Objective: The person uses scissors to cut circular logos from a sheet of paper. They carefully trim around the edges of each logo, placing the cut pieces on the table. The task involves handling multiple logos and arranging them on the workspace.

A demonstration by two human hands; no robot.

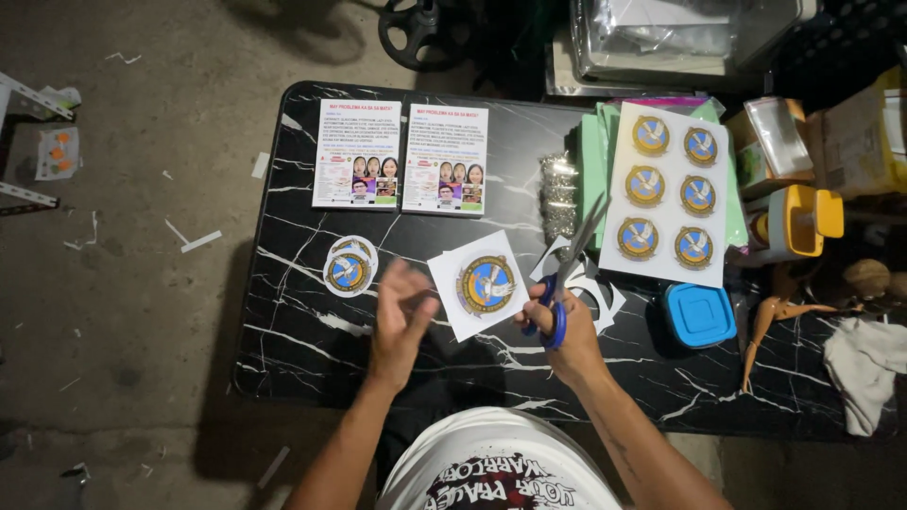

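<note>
My left hand (401,314) hovers over the black marble-patterned table (293,331), fingers spread, holding nothing, just left of a white paper square with a round blue-and-gold bird emblem (484,284). My right hand (563,332) grips blue-handled scissors (565,274), blades pointing up and away; its fingers also touch the right edge of that paper square. A small stack of cut-out round emblems (349,266) lies left of my left hand. A white sheet with several uncut emblems (669,194) lies at the right, on green paper.
Two printed leaflets (401,156) lie at the table's far edge. White paper offcuts (590,283) sit behind the scissors. A blue-lidded box (699,314), a yellow dispenser (798,222), a doll (779,316) and a cloth (864,364) crowd the right. Paper scraps litter the floor at left.
</note>
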